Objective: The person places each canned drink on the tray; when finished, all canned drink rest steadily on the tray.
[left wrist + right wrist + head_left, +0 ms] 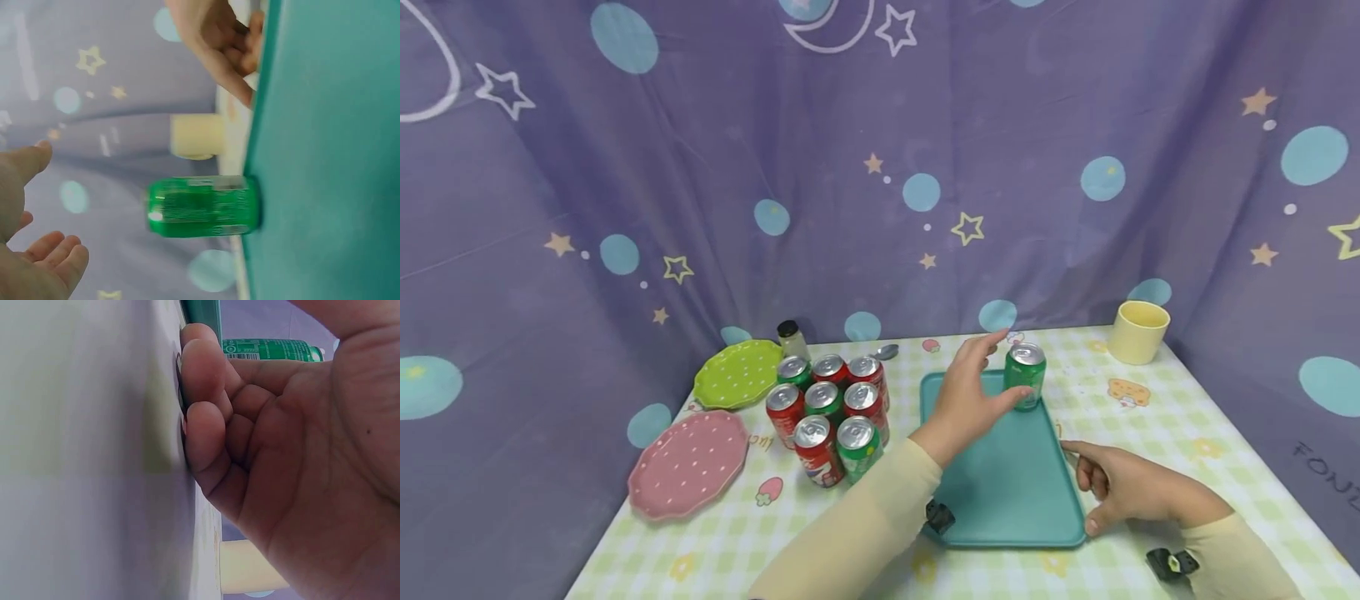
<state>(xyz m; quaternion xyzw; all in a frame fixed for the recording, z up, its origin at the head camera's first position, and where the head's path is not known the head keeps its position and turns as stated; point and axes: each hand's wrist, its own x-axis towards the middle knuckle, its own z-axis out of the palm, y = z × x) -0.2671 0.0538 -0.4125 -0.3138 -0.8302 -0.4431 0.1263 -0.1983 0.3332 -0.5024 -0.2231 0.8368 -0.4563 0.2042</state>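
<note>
Right now a green soda can [1026,376] stands upright at the far right corner of a teal tray [1007,492]. The left hand [967,395] is just beside the can with its fingers spread wide and straight. It holds nothing. From the head view the thumb looks very close to the can, but the left wrist view shows a gap between the hand [28,240] and the can [203,205], so they are apart.

The right hand [1123,492] rests on the table [1210,467] at the near right side of the tray. Its fingers are loosely bent and hold nothing. In the right wrist view the fingertips [203,394] press down on the tablecloth, next to the tray's edge [201,314].

To the left of the tray sits a bunch of eight cans [831,412], some red and some green, packed close together. Behind them is a small bottle with a black cap [792,337] and a spoon [883,352]. A green spotted plate [737,373] and a pink spotted plate [687,463] lie further left. A pale yellow cup [1138,332] stands at the far right corner of the table, well apart from the tray. A purple curtain with stars and dots [880,167] hangs behind it all.
</note>
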